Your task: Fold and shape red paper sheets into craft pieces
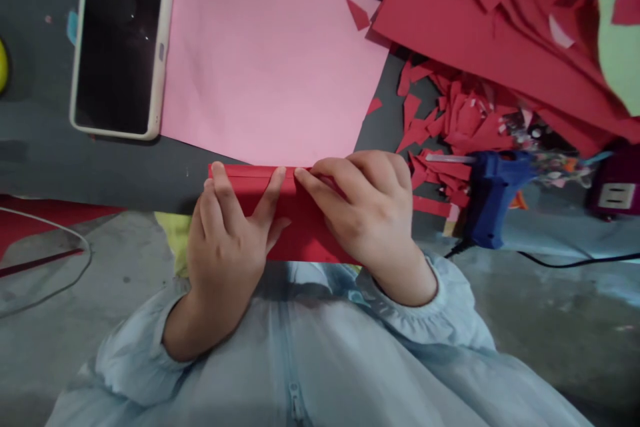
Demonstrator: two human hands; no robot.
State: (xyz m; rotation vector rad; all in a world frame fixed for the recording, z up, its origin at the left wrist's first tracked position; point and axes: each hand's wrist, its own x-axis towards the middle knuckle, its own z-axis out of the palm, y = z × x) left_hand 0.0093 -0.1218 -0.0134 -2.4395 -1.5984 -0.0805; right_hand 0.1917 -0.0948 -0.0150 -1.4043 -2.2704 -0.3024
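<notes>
Paper [296,223], red, folded into a long band, lies at the near edge of the table [45,160], right in front of the person and partly over the pink sheet's [270,60] near edge. Left hand [227,237] rests flat on the band's left end, fingers spread and straight, pressing down w/o gripping. Right hand [367,210] sits on the right end, fingers bent w/ tips pushed onto the far fold. Its thumb is hidden, so can't tell if it pinches the paper or only presses.

Progress, as I read it: a couple of narrow folds show as parallel creases along the far edge, so the folding looks begun, not finished. A wider flat part lies toward the person, partly under the hands. No glue seen on it.

Around it: blue glue gun [493,197] just right of the right hand, lying on its side, black cord [575,259] trailing off right. Red scraps [450,120] heaped beyond it, a stack of red sheets [500,20] further back. Phone [120,47] in a pale case lies far left, screen dark.

Writing: none readable. No brand visible on phone or glue gun, and the small stuff at far right is too blurred.
</notes>
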